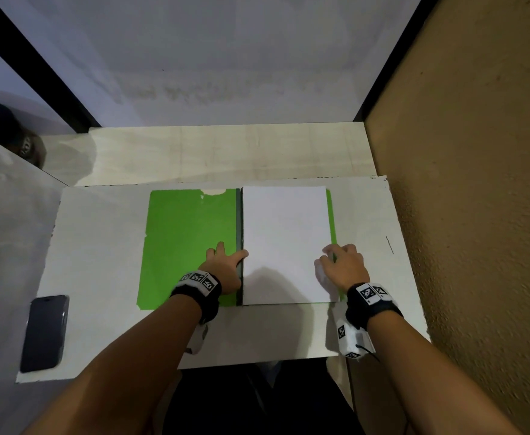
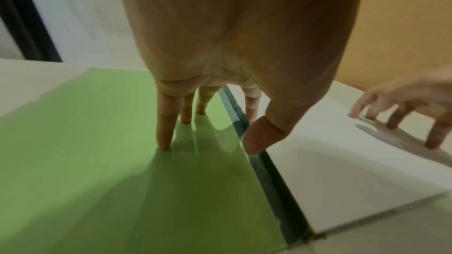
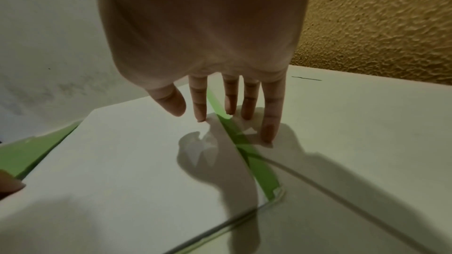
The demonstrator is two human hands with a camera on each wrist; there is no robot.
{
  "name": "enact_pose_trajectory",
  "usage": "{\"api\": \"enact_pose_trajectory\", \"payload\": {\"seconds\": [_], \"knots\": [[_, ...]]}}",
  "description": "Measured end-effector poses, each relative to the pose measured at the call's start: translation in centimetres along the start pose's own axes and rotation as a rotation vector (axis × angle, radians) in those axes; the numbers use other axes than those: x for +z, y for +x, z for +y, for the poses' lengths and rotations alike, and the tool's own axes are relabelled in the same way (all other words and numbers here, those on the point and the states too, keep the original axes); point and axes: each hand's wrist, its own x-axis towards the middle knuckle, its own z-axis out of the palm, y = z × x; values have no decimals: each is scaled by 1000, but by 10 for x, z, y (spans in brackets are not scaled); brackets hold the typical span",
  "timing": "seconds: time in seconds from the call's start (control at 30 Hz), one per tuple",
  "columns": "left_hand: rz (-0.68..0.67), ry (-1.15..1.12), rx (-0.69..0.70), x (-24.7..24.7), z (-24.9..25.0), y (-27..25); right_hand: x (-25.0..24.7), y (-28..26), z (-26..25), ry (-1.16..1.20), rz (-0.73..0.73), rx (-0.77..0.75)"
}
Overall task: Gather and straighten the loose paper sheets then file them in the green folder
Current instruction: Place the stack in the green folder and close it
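The white desk [image 1: 106, 246] holds the green folder [image 1: 182, 246], lying open and flat. The paper sheets [image 1: 285, 243] sit in a neat pile on its right half. The left hand [image 1: 226, 265] rests on the left half — fingers [image 2: 164, 123] straight, spread. The right hand [image 1: 345, 265] touches the pile's right edge, fingers [image 3: 270, 115] straight, holding nothing. A dark phone [image 1: 45, 332] lies at the left.

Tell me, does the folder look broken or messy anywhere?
Yes. The green folder has a torn bite missing from its far top edge and a nick on its left edge. The paper stack lies straight on the right half, so nothing there looks messy.
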Motion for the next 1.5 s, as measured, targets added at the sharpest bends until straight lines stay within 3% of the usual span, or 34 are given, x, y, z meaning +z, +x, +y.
{"api": "enact_pose_trajectory", "payload": {"seconds": [0.07,0.13,0.17,0.23,0.3,0.33,0.57,0.67,0.83,0.97,1.03,1.13,1.23,1.3,1.37,1.5], "knots": [[-23,-110,28,-7,-7,0,0,0,0,-30,-22,8],[77,-310,12,-16,-22,-5,0,1,-1,-40,-26,12],[176,-363,-78,-19,-34,-7,1,2,0,-38,-28,16],[326,-348,-391,-19,-64,-12,1,4,-1,-18,-39,37],[309,-412,-690,-11,-91,-18,2,6,-1,28,-48,60],[288,-478,-764,-7,-101,-20,2,7,-2,61,-47,68],[316,-690,-816,6,-132,-14,5,8,4,164,-37,58],[323,-655,-763,-5,-148,-19,4,9,7,191,-39,53],[369,-414,-460,-77,-149,-77,-1,7,7,219,-74,67],[354,-547,-24,-129,-91,-129,-9,5,9,255,-101,71],[267,-681,218,-137,-47,-138,-14,5,12,336,-120,91],[127,-696,386,-116,13,-115,-18,11,26,568,-96,202],[44,-420,356,-69,48,-62,-27,3,39,740,-4,338],[4,-228,269,-40,54,-33,-28,-3,47,617,-1,351],[13,-179,187,-19,54,-18,-25,-7,51,615,-33,353],[325,-375,-52,4,30,-4,-8,-10,43,331,-11,188]]}}
